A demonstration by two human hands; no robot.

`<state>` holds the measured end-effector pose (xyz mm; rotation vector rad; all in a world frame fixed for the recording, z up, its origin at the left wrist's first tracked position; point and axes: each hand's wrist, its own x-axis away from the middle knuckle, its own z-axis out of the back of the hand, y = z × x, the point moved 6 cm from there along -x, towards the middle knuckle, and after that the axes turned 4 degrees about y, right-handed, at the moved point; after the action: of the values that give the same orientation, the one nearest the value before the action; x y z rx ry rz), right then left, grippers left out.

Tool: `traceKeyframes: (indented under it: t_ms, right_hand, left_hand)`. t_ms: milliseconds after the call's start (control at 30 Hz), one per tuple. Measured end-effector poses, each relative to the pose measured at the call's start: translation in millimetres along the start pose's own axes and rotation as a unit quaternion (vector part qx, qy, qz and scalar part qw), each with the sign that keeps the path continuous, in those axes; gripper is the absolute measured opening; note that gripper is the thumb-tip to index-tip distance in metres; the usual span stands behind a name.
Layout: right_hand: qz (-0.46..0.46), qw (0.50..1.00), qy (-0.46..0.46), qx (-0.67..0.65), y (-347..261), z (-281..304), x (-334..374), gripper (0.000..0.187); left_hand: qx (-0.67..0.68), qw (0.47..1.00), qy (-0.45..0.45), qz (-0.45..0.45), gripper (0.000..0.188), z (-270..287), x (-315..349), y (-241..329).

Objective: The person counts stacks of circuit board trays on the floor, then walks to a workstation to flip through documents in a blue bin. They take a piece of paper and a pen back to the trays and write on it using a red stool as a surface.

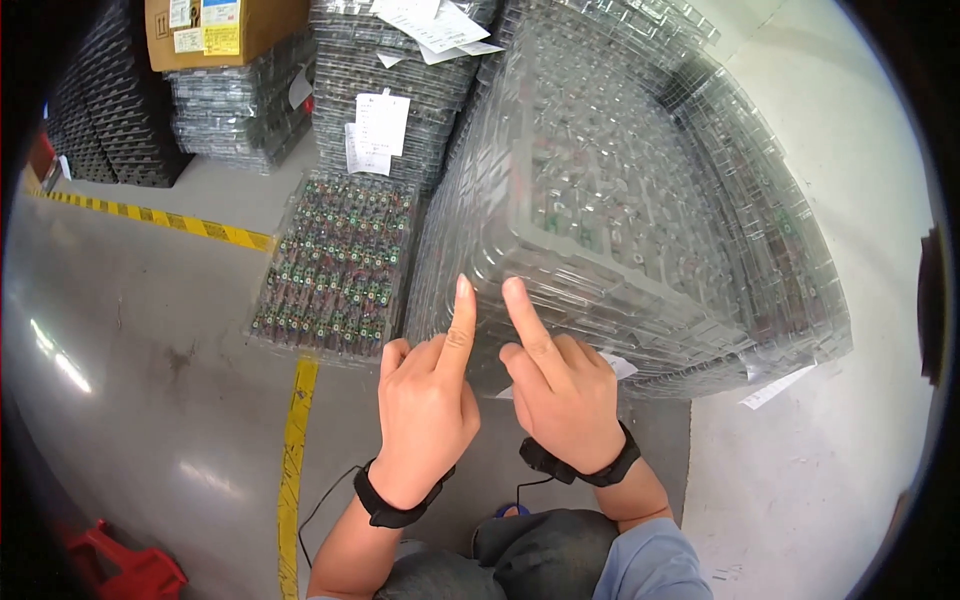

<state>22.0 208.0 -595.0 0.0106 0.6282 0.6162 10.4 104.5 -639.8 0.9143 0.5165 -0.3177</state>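
Observation:
My left hand (425, 415) and my right hand (565, 400) are side by side in front of a tall stack of clear plastic trays (590, 285). On each hand the index finger is stretched out while the other fingers are curled in. Both fingertips are by the near corner of the stack, and whether they touch it I cannot tell. Nothing shows in either hand. Left of the stack, a clear tray of small green circuit boards (335, 265) lies low down. Each wrist wears a black strap, the left one (392, 500) with a thin cable.
More tray stacks (395, 80) with paper slips (382, 125) stand behind. A cardboard box (215, 50) tops another stack at the far left, near black trays (125, 100). Yellow floor tape (297, 450) runs left of my hands. A red plastic object (125, 565) is at lower left.

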Motion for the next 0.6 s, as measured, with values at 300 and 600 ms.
traceKeyframes:
  t_ms: [300,600]
  right_hand:
    - [0.008,1.0,0.002,0.027,3,-10,7,0.007]
    - [-0.033,0.998,0.041,-0.026,3,-9,9,0.002]
  left_hand:
    - [-0.005,1.0,-0.002,0.001,0.076,2,-3,1]
    - [0.031,0.998,0.041,-0.025,0.059,38,-53,32]
